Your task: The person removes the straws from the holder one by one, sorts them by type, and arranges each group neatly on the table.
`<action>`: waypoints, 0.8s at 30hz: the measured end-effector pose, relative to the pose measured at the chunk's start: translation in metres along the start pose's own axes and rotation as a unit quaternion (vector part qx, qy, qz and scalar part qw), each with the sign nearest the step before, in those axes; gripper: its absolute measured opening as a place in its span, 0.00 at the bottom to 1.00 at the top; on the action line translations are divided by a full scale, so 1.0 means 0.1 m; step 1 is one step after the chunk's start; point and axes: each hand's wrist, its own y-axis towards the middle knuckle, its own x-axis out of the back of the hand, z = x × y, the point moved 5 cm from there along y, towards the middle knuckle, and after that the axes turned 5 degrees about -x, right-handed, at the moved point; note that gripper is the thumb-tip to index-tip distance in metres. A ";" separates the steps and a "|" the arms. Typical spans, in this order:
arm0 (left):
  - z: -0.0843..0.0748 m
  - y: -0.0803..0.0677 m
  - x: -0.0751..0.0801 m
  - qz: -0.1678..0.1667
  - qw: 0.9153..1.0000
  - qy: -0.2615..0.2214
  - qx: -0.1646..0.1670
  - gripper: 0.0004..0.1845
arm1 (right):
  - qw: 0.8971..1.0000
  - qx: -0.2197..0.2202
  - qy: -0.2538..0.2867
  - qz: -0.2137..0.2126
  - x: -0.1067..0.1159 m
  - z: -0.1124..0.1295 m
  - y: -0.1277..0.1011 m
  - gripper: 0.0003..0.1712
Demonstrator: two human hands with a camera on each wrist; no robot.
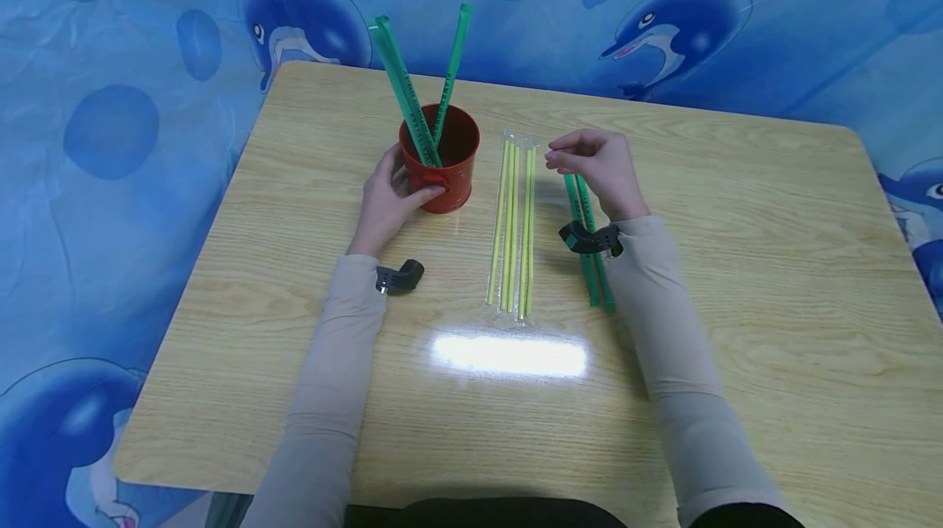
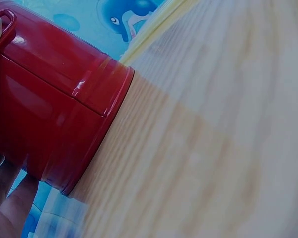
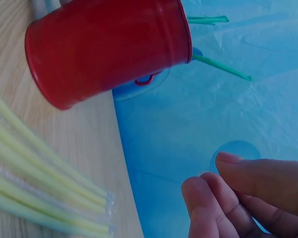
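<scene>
Left of centre: left hand (image 1: 390, 200) curled round red cup (image 1: 445, 164) holding two green straws (image 1: 412, 102). Centre: yellow straws (image 1: 513, 225) flat on worktop (image 1: 737, 266). Right: right hand (image 1: 600, 168) pinching green straw (image 1: 589, 241) tip; probably light, bendy, best gripped near one end.

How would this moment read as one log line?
left hand: grips red bucket | right hand: pinches green straws | yellow straws: on table

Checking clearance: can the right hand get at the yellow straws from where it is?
Probably yes. The right hand hovers just beside the yellow straws, which lie flat in a clear wrapper on the table. Nothing stands between them; the red cup sits on their far side.
</scene>
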 end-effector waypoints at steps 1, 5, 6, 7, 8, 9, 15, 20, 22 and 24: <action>0.00 0.00 0.00 0.000 1.000 0.000 0.000 0.41 | 1.000 0.004 0.002 0.001 -0.02 0.02 0.00 0.11; -0.01 0.01 0.01 -0.001 1.000 -0.002 0.001 0.41 | 1.000 0.015 0.010 0.007 -0.10 0.10 0.02 0.12; -0.01 0.01 0.01 0.000 1.000 -0.004 0.002 0.41 | 1.000 0.016 0.012 0.008 -0.12 0.12 0.02 0.11; -0.01 0.01 0.01 0.000 1.000 -0.004 0.002 0.42 | 1.000 0.016 0.012 0.009 -0.14 0.14 0.03 0.11; -0.01 0.01 0.01 0.000 1.000 -0.005 0.001 0.42 | 1.000 0.017 0.014 0.011 -0.16 0.15 0.03 0.10; -0.02 0.02 0.01 0.000 1.000 -0.006 0.001 0.42 | 1.000 0.018 0.014 0.013 -0.18 0.17 0.04 0.10; -0.01 0.04 0.02 0.003 1.000 -0.006 0.003 0.42 | 0.998 0.025 0.039 0.031 -0.32 0.28 0.07 0.10; -0.02 0.02 0.02 0.010 1.000 -0.013 0.024 0.43 | 0.997 0.033 0.055 0.046 -0.45 0.39 0.10 0.12; -0.09 -0.01 0.01 0.014 0.999 -0.014 0.032 0.43 | 0.996 0.038 0.056 0.054 -0.51 0.44 0.11 0.11; -0.17 -0.05 0.00 0.016 0.999 -0.009 0.034 0.42 | 0.996 0.044 0.051 0.062 -0.58 0.50 0.12 0.09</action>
